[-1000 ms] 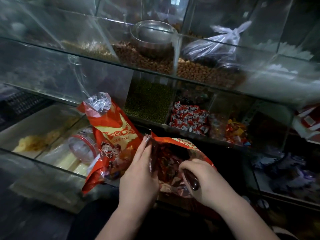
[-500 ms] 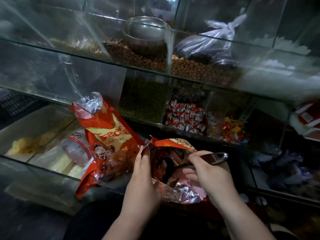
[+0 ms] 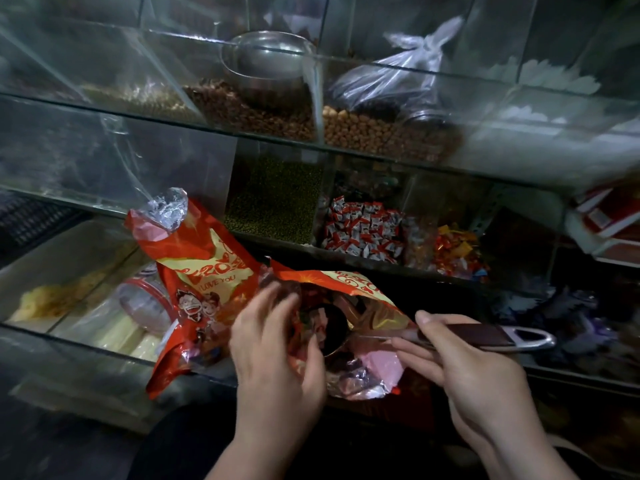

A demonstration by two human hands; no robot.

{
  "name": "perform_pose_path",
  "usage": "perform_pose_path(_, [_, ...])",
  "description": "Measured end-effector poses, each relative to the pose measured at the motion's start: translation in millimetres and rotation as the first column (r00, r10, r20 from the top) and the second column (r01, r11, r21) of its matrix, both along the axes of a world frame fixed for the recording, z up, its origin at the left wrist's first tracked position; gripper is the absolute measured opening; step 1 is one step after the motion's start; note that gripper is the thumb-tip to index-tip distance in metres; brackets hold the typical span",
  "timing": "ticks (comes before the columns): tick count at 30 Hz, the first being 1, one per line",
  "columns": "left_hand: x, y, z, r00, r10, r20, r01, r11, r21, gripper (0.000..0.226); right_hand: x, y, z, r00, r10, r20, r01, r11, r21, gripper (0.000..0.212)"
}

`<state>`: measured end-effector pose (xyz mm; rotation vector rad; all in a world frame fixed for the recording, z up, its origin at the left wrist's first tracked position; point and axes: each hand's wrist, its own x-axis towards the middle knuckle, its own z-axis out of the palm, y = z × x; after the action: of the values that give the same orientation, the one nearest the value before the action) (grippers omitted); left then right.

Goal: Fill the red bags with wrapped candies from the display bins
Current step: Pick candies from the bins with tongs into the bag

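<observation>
Two red bags in view. Left red bag leans tilted across the glass edge of a lower bin, its silver-lined mouth up and crumpled, cartoon print facing the camera, no hand on it. Right red bag sits just beside it, touching it, with its mouth pulled open toward the camera. Left hand grasps the near left rim of that mouth, thumb on the foil and fingers curled over the edge; the fingertips are motion-blurred. Right hand is clenched round the dark handle of a scoop, thumb on top, the metal tail of the handle sticking out to the right. Scoop bowl is inside the right red bag's mouth; its contents are too dark to tell. Wrapped candies show inside the bag under the foil. Behind the bags, the middle shelf bins hold green beans, red-and-white wrapped candies and orange-yellow wrapped candies, side by side. Top shelf: a metal bowl resting in brown nuts, and a knotted clear plastic bag to the right of it. A clear jar with a red lid lies in the lower left bin, partly behind the left red bag.
</observation>
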<state>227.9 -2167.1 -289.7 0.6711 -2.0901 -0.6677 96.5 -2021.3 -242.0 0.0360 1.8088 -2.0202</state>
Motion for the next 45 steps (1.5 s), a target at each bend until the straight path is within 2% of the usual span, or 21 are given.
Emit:
perform_pose_path(1, [-2.3, 3.6, -1.0, 0.998, -0.059, 0.034, 0.060, 0.998, -0.001, 0.055, 0.2, 4.4, 1.8, 1.000, 0.012, 0.004, -0.011, 1.000, -0.012, 0.005])
perform_pose_path(3, [-9.7, 8.9, -2.7, 0.967, -0.146, 0.208, 0.125, 0.986, 0.112, 0.055, 0.3, 13.3, 4.7, 1.000, 0.019, 0.005, -0.019, 0.999, -0.031, 0.006])
perform_pose_path(6, [-23.0, 8.1, -9.9, 0.880, -0.151, 0.451, 0.039, 0.968, 0.247, 0.068, 1.0, 23.3, 9.7, 1.000, -0.003, -0.009, 0.002, 0.998, -0.055, 0.009])
perform_pose_path(11, [-33.7, 5.4, -12.5, 0.823, -0.182, 0.537, 0.004, 0.949, 0.316, 0.050, 6.5, 33.9, 19.8, 0.999, -0.029, -0.037, 0.026, 0.996, -0.090, 0.013])
perform_pose_path(13, [-34.1, 8.0, -10.9, 0.835, -0.171, 0.523, 0.016, 0.958, 0.287, 0.042, 8.9, 37.0, 24.8, 1.000, -0.017, -0.015, 0.015, 0.993, -0.114, 0.021])
perform_pose_path(17, [-33.1, 10.7, -7.9, 0.902, -0.113, 0.417, 0.043, 0.984, 0.174, 0.027, 13.8, 40.5, 30.4, 0.998, 0.047, 0.036, -0.040, 0.985, -0.169, 0.018])
perform_pose_path(20, [-31.5, 11.9, -7.4, 0.923, -0.089, 0.373, 0.037, 0.989, 0.145, 0.036, 16.8, 40.4, 30.1, 0.995, 0.096, 0.024, -0.089, 0.977, -0.194, 0.035])
perform_pose_path(24, [-28.3, 16.8, -8.7, 0.938, -0.074, 0.338, 0.020, 0.987, 0.161, 0.060, 22.5, 37.8, 32.4, 0.984, 0.177, -0.008, -0.174, 0.960, -0.221, 0.039])
perform_pose_path(28, [-24.2, 19.2, -5.0, 0.963, -0.042, 0.265, 0.023, 0.997, 0.076, 0.050, 22.6, 43.4, 43.1, 0.977, 0.197, -0.081, -0.211, 0.953, -0.218, 0.038])
perform_pose_path(32, [-24.7, 22.4, 9.8, 0.986, -0.052, 0.159, 0.059, 0.998, -0.038, 0.048, 24.7, 51.5, 59.1, 0.978, 0.146, -0.149, -0.178, 0.956, -0.233, 0.036])
perform_pose_path(36, [-41.4, 21.1, 30.6, 0.988, -0.098, 0.117, 0.113, 0.984, -0.135, 0.046, 22.5, 54.3, 68.9, 0.977, 0.059, -0.203, -0.119, 0.947, -0.299, 0.035])
perform_pose_path(45, [-120.2, 16.8, 75.6, 0.940, -0.281, 0.193, 0.323, 0.915, -0.241, 0.036, -7.2, 64.2, 73.1, 0.973, -0.172, -0.155, 0.086, 0.891, -0.445, 0.046])
